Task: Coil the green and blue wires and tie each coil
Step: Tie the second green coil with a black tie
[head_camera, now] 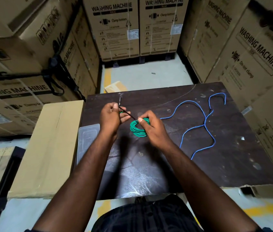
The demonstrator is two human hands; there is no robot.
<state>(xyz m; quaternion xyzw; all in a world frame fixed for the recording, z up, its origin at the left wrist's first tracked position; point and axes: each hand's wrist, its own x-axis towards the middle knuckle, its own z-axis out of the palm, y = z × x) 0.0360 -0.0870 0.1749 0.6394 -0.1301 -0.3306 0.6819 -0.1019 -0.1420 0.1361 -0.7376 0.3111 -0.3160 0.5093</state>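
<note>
The green wire [138, 129] is wound into a small coil above the dark table [232, 156]. My right hand [150, 127] grips this coil, thumb pressed on its top. A thin black tie [127, 113] runs taut from the coil up to my left hand [112, 117], which pinches its other end between thumb and fingers. A bit of green shows behind the left fingers. The blue wire [205, 121] lies loose and uncoiled in wavy loops on the right half of the table, apart from both hands.
A clear plastic piece [87, 139] lies at the table's left edge beside a long cardboard box [48, 148]. Stacked washing machine cartons [119, 27] wall in the table on the left, back and right. A small box [114, 87] sits on the floor behind.
</note>
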